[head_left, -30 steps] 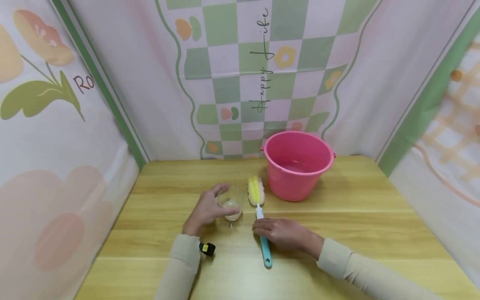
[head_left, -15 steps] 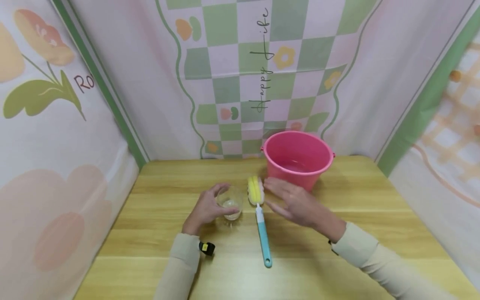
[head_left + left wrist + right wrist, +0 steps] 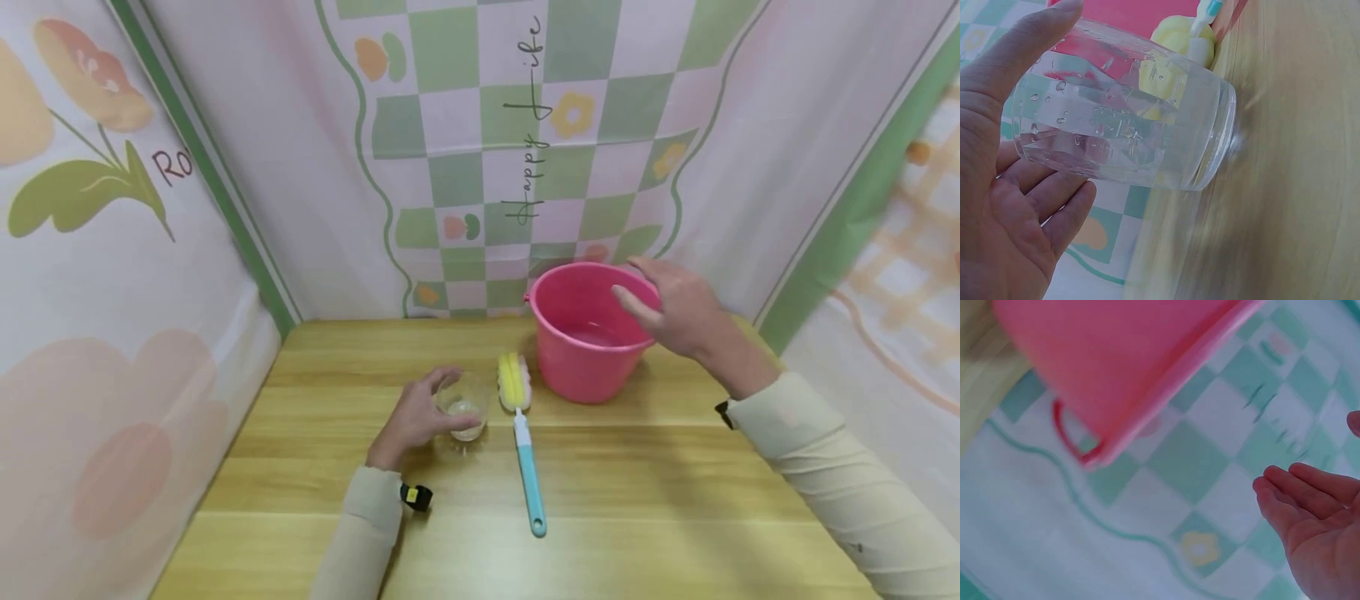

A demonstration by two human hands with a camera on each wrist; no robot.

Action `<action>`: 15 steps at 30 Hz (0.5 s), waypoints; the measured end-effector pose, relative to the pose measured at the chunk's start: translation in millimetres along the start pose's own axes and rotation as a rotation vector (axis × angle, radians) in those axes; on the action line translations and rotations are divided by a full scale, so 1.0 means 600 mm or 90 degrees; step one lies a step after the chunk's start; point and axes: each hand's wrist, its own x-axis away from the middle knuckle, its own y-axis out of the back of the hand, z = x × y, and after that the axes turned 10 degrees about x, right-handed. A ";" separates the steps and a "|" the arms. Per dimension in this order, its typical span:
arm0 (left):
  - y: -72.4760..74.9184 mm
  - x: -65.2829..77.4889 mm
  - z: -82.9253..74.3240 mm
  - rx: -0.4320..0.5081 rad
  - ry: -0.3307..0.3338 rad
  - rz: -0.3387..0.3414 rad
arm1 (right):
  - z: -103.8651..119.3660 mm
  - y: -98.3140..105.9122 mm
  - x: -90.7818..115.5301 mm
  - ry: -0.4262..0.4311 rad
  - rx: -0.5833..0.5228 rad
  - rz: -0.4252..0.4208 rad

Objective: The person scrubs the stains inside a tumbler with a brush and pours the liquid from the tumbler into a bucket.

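A clear drinking glass (image 3: 463,417) with water drops on its wall stands on the table, left of the brush. My left hand (image 3: 411,417) holds it round the upper part; in the left wrist view the thumb (image 3: 1029,37) lies along the rim and the fingers show on the far side. The cleaning brush (image 3: 528,475), with a yellow and pale pink sponge head and a blue handle, lies on the table. Over the right rim of the pink bucket (image 3: 581,367) is my right hand (image 3: 678,308), holding nothing, thumb apart from the fingers.
The bucket stands at the back of the wooden table (image 3: 337,358), just right of the brush head. A checked cloth (image 3: 450,125) hangs behind the table, and printed cloths hang at both sides. Black bands (image 3: 417,497) sit at the wrists.
My right hand has let go of the brush handle, risen and moved right and away from me to the bucket's rim. The brush stays where it lay, and my left hand stays on the glass.
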 end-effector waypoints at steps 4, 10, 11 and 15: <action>-0.001 -0.002 -0.002 0.002 -0.006 0.005 | -0.043 -0.005 -0.003 -0.087 -0.002 0.072; -0.002 -0.004 -0.006 0.012 -0.006 0.011 | -0.093 -0.036 0.006 -0.170 -0.021 0.123; -0.002 -0.003 -0.007 0.017 -0.001 0.009 | -0.097 -0.043 0.009 -0.176 -0.025 0.121; -0.003 0.001 -0.006 0.030 0.014 0.003 | -0.112 -0.070 0.023 -0.204 -0.050 0.099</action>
